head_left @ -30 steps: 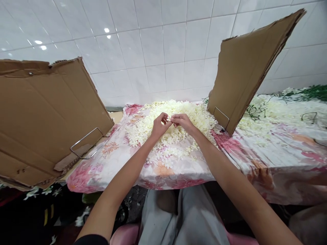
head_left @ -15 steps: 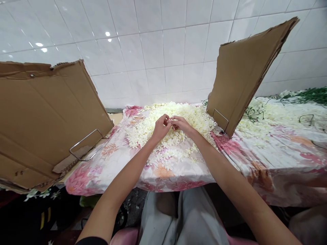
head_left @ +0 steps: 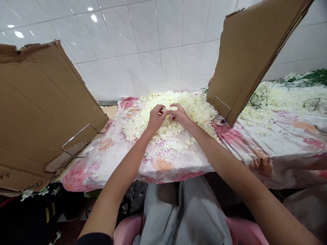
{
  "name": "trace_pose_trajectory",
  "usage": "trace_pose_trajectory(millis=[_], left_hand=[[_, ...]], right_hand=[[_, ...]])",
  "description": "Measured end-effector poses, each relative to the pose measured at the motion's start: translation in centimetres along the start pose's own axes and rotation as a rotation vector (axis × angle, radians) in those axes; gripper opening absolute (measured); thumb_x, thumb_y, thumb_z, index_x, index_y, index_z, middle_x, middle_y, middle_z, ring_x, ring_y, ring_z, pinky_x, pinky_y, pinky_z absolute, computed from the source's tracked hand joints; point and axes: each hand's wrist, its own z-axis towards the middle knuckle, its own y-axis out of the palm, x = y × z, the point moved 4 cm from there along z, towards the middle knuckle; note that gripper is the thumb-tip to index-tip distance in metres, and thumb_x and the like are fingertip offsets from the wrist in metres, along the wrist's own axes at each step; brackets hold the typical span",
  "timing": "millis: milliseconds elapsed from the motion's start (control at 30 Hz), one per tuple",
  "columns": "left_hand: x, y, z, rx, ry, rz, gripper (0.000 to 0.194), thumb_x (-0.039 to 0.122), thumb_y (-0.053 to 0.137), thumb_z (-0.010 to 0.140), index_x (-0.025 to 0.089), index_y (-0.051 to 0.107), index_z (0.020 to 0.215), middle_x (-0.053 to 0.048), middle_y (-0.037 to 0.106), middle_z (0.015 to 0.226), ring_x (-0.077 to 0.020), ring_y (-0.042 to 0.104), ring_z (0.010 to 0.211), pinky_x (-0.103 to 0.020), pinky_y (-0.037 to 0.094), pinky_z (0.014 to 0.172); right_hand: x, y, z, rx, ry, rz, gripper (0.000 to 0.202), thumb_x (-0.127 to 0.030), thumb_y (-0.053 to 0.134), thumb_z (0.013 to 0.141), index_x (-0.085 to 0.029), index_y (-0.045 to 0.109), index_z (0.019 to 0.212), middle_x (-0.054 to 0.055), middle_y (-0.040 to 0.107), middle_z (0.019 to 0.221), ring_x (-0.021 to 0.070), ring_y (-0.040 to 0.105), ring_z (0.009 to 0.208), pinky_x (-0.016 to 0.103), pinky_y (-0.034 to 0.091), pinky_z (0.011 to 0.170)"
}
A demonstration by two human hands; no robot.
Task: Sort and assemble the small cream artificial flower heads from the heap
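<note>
Over heaped pale blossoms (head_left: 196,107) toward the back edge of the desk (head_left: 107,170), the left hand (head_left: 156,118) pinches a small white flower (head_left: 164,109), likely light, soft, best gripped at its base, the right hand's (head_left: 181,115) fingers parted beside it.

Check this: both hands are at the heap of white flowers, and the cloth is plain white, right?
The cloth isn't plain white: the head view shows pink and orange patterns on it. The left hand and right hand are at the heap of white flowers.
</note>
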Motion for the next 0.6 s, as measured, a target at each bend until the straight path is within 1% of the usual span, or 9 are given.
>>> trace_pose_trajectory(millis=[67, 133, 200, 300, 433, 500, 600], left_hand=[[-0.7, -0.1, 0.1, 0.03, -0.102, -0.085, 0.012, 0.026, 0.07, 0.079, 0.021, 0.068, 0.09, 0.0, 0.064, 0.077, -0.0142, 0.06, 0.066, -0.027, 0.051, 0.06], [-1.5, -0.1, 0.1, 0.04, -0.214, -0.17, 0.012, 0.029, 0.068, 0.082, 0.021, 0.067, 0.091, 0.002, 0.062, 0.07, -0.013, 0.06, 0.059, -0.027, 0.053, 0.057], [-2.1, 0.1, 0.0, 0.036, -0.283, -0.228, 0.013, 0.032, 0.069, 0.083, 0.021, 0.066, 0.089, 0.003, 0.062, 0.066, -0.0119, 0.06, 0.054, -0.027, 0.054, 0.055], [-2.3, 0.2, -0.1, 0.033, -0.31, -0.284, 0.021, 0.038, 0.075, 0.081, 0.019, 0.066, 0.083, 0.003, 0.064, 0.064, -0.0115, 0.062, 0.056, -0.025, 0.055, 0.054], [-2.0, 0.3, -0.3, -0.002, -0.309, -0.35, 0.034, 0.046, 0.083, 0.077, 0.019, 0.063, 0.083, 0.001, 0.066, 0.065, -0.0115, 0.063, 0.056, -0.025, 0.055, 0.054], [-1.7, 0.4, -0.4, -0.033, -0.311, -0.365, 0.038, 0.049, 0.085, 0.077, 0.019, 0.063, 0.085, 0.001, 0.066, 0.066, -0.0108, 0.061, 0.054, -0.026, 0.054, 0.053], [-1.3, 0.7, -0.7, -0.064, -0.316, -0.378, 0.04, 0.051, 0.086, 0.076, 0.018, 0.064, 0.086, 0.002, 0.063, 0.064, -0.0104, 0.059, 0.053, -0.024, 0.052, 0.052]], right_hand=[[0.0, 0.2, 0.1, -0.005, -0.024, 0.017, 0.056, -0.038, 0.09, 0.061, -0.027, 0.05, 0.1, -0.008, 0.065, 0.062, 0.0124, 0.055, 0.049, 0.026, 0.044, 0.054], [-0.1, 0.3, 0.0, -0.024, -0.071, 0.0, 0.047, -0.036, 0.089, 0.062, -0.026, 0.057, 0.095, -0.005, 0.069, 0.068, 0.0113, 0.054, 0.05, 0.026, 0.044, 0.054], [-0.3, 0.5, -0.1, -0.057, -0.126, -0.037, 0.041, -0.037, 0.09, 0.063, -0.023, 0.064, 0.092, -0.002, 0.072, 0.071, 0.0104, 0.053, 0.05, 0.026, 0.043, 0.053], [-0.5, 0.5, -0.2, -0.086, -0.187, -0.076, 0.043, -0.044, 0.093, 0.063, -0.021, 0.074, 0.094, -0.001, 0.072, 0.07, 0.0097, 0.05, 0.049, 0.027, 0.042, 0.05], [-0.6, 0.2, -0.2, -0.058, -0.255, -0.076, 0.051, -0.048, 0.094, 0.062, -0.02, 0.078, 0.102, 0.001, 0.073, 0.072, 0.0101, 0.05, 0.051, 0.027, 0.042, 0.05], [-0.7, 0.1, -0.2, -0.039, -0.279, -0.084, 0.05, -0.05, 0.094, 0.062, -0.019, 0.079, 0.098, 0.003, 0.073, 0.072, 0.0121, 0.054, 0.055, 0.027, 0.042, 0.05], [-0.7, -0.1, -0.1, -0.026, -0.31, -0.135, 0.049, -0.058, 0.091, 0.064, -0.017, 0.078, 0.088, 0.006, 0.071, 0.068, 0.0161, 0.059, 0.061, 0.026, 0.04, 0.049]])
